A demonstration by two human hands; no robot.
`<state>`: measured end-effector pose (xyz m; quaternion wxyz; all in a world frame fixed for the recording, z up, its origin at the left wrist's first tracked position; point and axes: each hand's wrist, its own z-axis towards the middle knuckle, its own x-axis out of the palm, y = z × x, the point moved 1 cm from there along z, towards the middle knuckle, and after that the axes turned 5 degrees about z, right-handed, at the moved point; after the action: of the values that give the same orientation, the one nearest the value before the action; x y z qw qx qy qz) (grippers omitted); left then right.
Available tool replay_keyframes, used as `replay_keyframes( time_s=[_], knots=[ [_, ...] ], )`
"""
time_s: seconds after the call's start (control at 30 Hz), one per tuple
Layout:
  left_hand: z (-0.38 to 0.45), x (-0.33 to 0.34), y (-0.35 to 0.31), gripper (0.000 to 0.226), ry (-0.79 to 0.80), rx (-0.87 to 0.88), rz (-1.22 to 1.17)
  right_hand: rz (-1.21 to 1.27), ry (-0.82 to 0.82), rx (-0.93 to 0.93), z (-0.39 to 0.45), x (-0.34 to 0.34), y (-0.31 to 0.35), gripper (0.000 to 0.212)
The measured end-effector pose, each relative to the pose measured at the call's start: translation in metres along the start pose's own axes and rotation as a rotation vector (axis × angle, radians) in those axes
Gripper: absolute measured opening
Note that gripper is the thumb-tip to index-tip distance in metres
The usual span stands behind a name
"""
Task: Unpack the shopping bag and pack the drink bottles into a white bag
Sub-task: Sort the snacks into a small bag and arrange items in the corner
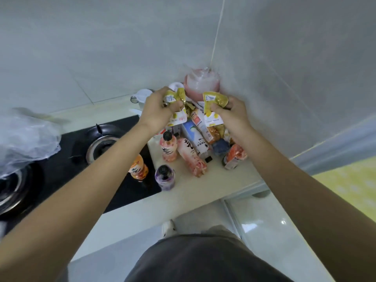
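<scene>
**Desk:** What does the kitchen shot show?

**Photographer:** A person at a cream counter (203, 186) beside a black gas hob (85, 159), both arms out. The left hand (157, 110) is curled tight round a crumpled yellow-and-white snack packet (175, 96); the right hand (234, 115) pinches a second yellow packet (213, 102). Both packets are held above a heap of groceries in the corner.

**Desk:** And the drinks?

**Photographer:** On the counter below the hands. A pink bottle (167, 147) stands upright, a longer pink one (192, 159) lies on its side against a white carton (196, 139), an orange bottle (138, 167) stands on the hob's edge and a purple one (164, 177) just beside it. A filmy pale bag (26, 139) rests over the far burner; whether that is the white bag is unclear.

**Desk:** How would they handle?

**Photographer:** Probably full, so weighty and stiff, with smooth labels that may slip. A grip round the waist or under the cap looks safest; the thin bag would likely need a hand beneath it
</scene>
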<state>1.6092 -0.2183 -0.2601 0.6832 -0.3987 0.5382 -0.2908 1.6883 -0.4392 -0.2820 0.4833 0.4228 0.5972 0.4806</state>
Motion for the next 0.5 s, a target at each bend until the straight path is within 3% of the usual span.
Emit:
replay_keyframes(
  time_s=[0.1, 0.27, 0.5],
  knots=[
    [-0.056, -0.023, 0.004, 0.027, -0.072, -0.026, 0.119, 0.080, 0.057, -0.001, -0.042, 0.013, 0.010, 0.009],
    [-0.160, -0.047, 0.014, 0.023, -0.191, -0.278, -0.072, 0.166, 0.255, 0.066, -0.112, 0.050, 0.007, 0.014],
    [-0.312, -0.093, 0.020, 0.021, -0.436, -0.440, -0.122, 0.247, 0.546, 0.192, -0.227, 0.130, -0.003, 0.015]
  ],
)
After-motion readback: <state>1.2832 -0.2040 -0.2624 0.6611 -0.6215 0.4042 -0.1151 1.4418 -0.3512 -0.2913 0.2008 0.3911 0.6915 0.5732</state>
